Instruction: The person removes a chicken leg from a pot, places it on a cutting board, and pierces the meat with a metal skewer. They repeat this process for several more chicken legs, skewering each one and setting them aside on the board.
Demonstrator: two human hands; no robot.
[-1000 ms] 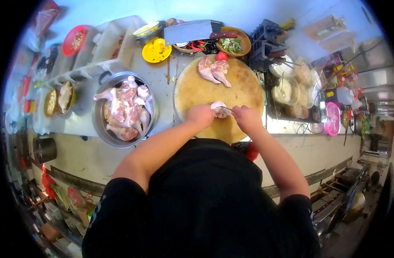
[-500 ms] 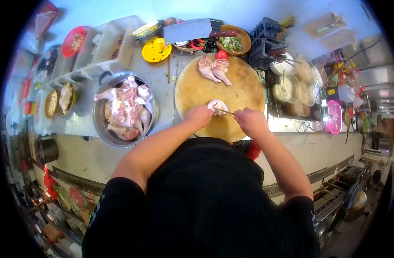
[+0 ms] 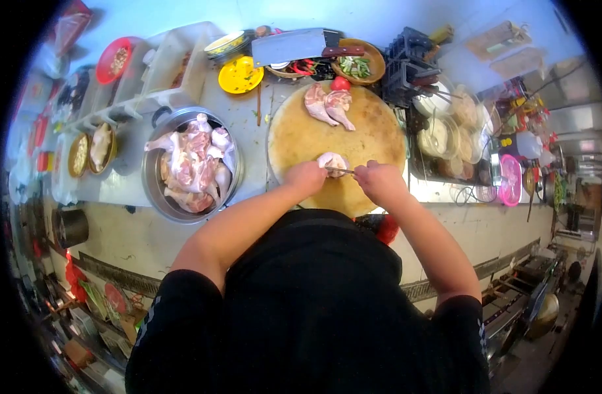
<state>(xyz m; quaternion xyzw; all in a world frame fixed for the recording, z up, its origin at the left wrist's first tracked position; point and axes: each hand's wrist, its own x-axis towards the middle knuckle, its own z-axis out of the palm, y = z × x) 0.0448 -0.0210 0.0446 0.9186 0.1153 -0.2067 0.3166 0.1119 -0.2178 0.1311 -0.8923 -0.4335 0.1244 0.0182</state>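
A piece of raw poultry lies on the round cutting board, near its front part. My left hand is closed on the piece's left side. From the right, my right hand grips the handle of a thin knife, whose blade lies across the meat towards my left hand. Two raw poultry legs lie side by side at the back of the board. To the left stands a metal pot full of raw poultry legs.
Behind the board are a cleaver, a yellow plate, a tomato and a bowl of chopped greens. A black rack stands at the back right, and bowls stand on a tray to the right. Plastic bins line the back left.
The knife has shifted slightly left over the meat, and my right hand has moved a little left with it. My left hand stays almost in place.
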